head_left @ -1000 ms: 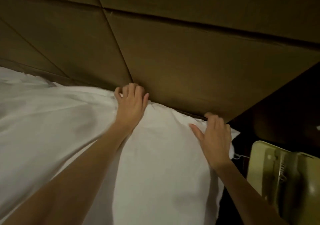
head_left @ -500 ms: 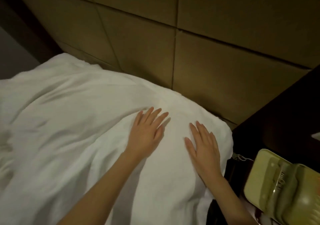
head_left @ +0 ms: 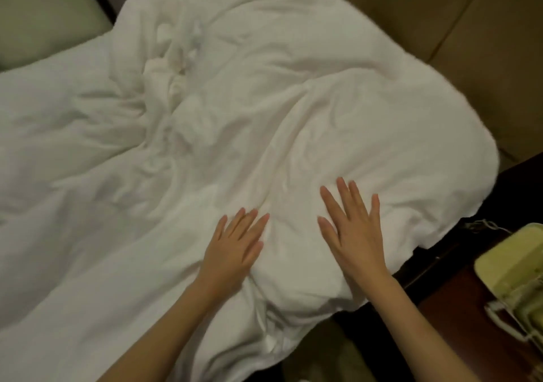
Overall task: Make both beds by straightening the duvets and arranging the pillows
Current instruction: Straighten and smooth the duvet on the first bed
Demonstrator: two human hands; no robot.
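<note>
1. White duvet (head_left: 235, 123) covers the bed from the padded headboard (head_left: 470, 29) down toward me, rumpled, with a knot of creases bunched at its upper middle.
2. A rounded bulge under the duvet at the head end, near the right edge; whether it is a pillow I cannot tell.
3. My left hand (head_left: 235, 249) lies flat on the duvet, fingers straight and slightly spread, palm down, gripping nothing.
4. My right hand (head_left: 352, 231) lies flat just beside it on the near slope of the bulge, fingers extended and fanned, holding nothing.
5. Both hands touch the fabric; a narrow strip of duvet lies between them.
6. Dark wooden nightstand (head_left: 458, 287) stands at the bed's right side.
7. Pale green telephone (head_left: 517, 281) rests on the nightstand, well apart from my right hand.
</note>
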